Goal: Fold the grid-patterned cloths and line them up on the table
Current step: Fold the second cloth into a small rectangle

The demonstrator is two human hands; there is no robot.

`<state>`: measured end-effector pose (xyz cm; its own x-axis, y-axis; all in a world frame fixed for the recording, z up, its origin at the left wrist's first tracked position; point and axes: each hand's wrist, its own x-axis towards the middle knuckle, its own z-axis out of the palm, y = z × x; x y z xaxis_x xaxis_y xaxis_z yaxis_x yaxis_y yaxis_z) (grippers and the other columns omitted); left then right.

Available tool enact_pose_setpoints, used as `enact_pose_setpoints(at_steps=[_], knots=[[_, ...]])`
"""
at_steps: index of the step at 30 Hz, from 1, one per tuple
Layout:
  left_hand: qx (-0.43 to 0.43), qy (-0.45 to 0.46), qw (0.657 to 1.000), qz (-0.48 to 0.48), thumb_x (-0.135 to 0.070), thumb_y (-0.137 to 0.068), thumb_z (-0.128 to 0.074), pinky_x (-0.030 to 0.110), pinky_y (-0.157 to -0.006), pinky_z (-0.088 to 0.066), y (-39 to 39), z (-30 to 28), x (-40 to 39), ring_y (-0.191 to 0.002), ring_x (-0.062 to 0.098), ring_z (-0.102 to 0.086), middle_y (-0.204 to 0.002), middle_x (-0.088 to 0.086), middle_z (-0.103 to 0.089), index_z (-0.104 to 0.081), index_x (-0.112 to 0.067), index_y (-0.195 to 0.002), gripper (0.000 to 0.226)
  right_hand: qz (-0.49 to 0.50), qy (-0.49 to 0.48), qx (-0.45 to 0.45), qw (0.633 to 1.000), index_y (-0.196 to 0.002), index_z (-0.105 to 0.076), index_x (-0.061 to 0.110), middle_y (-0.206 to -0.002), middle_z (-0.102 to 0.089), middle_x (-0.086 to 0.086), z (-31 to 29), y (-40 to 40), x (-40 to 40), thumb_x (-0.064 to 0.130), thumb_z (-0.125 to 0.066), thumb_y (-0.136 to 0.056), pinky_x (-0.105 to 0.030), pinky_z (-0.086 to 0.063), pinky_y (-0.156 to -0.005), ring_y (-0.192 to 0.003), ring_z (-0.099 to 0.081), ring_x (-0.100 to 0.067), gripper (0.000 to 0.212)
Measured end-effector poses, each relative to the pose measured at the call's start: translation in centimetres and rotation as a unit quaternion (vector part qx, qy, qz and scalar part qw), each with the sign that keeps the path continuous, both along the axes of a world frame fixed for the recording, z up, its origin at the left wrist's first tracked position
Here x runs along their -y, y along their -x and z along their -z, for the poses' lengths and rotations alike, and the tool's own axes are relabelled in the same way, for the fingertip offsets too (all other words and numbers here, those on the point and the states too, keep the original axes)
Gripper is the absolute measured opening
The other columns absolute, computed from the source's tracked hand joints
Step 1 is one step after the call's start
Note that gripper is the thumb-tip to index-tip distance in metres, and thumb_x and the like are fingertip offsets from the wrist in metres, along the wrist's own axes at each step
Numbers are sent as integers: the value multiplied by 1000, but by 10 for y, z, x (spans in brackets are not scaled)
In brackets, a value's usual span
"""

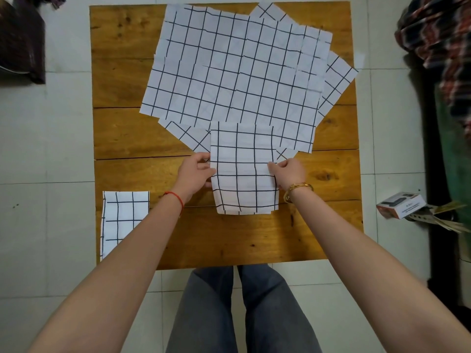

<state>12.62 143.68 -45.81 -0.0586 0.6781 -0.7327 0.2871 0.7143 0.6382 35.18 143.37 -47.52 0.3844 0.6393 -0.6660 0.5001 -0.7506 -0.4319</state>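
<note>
A folded white cloth with a black grid [243, 169] lies in the middle of the wooden table [132, 138]. My left hand [196, 171] pinches its left edge and my right hand [288, 171] pinches its right edge. Behind it a pile of several unfolded grid cloths [234, 70] spreads over the far half of the table, partly under the folded one. Another folded grid cloth [122, 217] rests at the table's near left corner, partly hidden by my left forearm.
The table stands on a white tiled floor [51, 138]. A small red and white box [400, 205] and papers lie on the floor to the right. Dark fabric bundles [438, 31] sit at the far right and far left. My legs are below the near edge.
</note>
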Motion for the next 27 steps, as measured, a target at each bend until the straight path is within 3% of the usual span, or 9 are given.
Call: enact_pose_setpoints(at_steps=[2,4,7,13,16,19,21,24,27], knots=[[-3,-1,1000,2,2,-90,-60,20,-58,-55,0,0,1,-92,19,-66,-114,12,-65,-50,-10,-133,46,0,-3,18,1000,-60,-43,17,-70,-49,-5,0,1,2,27,-60,-88,-33,-46,-66,-69,-49,-22,34],[-11,-2,1000,9,1,-90,-60,22,-64,-56,1,2,0,-96,19,-66,-116,10,-64,-50,-12,-133,47,9,-1,21,1000,-82,-54,14,-84,-52,-2,1,3,3,28,-62,-88,-33,-48,-72,-79,-51,-18,17],[-14,0,1000,10,0,-89,-60,25,-69,-57,2,4,0,-99,20,-65,-118,11,-63,-50,-14,-133,47,24,-2,21,999,-109,-53,9,-99,-54,-3,5,8,4,26,-66,-85,-31,-49,-74,-86,-53,-17,32],[-9,-6,1000,11,2,-89,-60,29,-74,-58,0,2,1,-95,20,-66,-113,9,-65,-50,-13,-132,46,19,-14,20,1000,-104,-56,12,-97,-53,1,8,14,7,22,-69,-82,-29,-49,-77,-91,-55,-17,27],[-9,-20,1000,10,-1,-89,-61,36,-83,-58,1,-2,1,-97,22,-66,-105,10,-69,-53,-15,-128,42,40,-36,-3,999,-102,-55,12,-95,-53,0,8,12,8,24,-68,-82,-26,-47,-71,-91,-55,-18,26],[11,-59,998,7,-5,-90,-62,28,-84,-55,2,-14,-1,-95,18,-66,-99,7,-71,-57,-19,-119,33,66,-72,-58,994,-111,-52,11,-89,-49,0,6,7,10,29,-69,-83,-20,-42,-58,-76,-50,-12,38],[29,-82,996,12,-6,-90,-63,25,-84,-54,4,-24,-2,-94,15,-66,-98,4,-70,-58,-23,-113,29,52,-84,-99,990,-121,-49,13,-85,-46,3,6,4,10,36,-69,-82,-23,-48,-63,-72,-49,-9,49],[63,-106,992,28,-4,-88,-64,34,-88,-52,12,-36,-6,-84,16,-62,-84,4,-65,-60,-23,-106,26,48,-47,-175,982,-141,-36,11,-107,-48,6,0,1,4,44,-69,-81,-37,-54,-85,-99,-53,-15,76],[89,-117,989,33,-1,-88,-64,34,-85,-52,18,-46,-12,-80,17,-58,-79,5,-61,-60,-23,-101,27,120,-11,-306,944,-146,-22,-1,-123,-52,-7,-8,4,-6,33,-71,-81,-29,-50,-76,-104,-54,-18,88]])
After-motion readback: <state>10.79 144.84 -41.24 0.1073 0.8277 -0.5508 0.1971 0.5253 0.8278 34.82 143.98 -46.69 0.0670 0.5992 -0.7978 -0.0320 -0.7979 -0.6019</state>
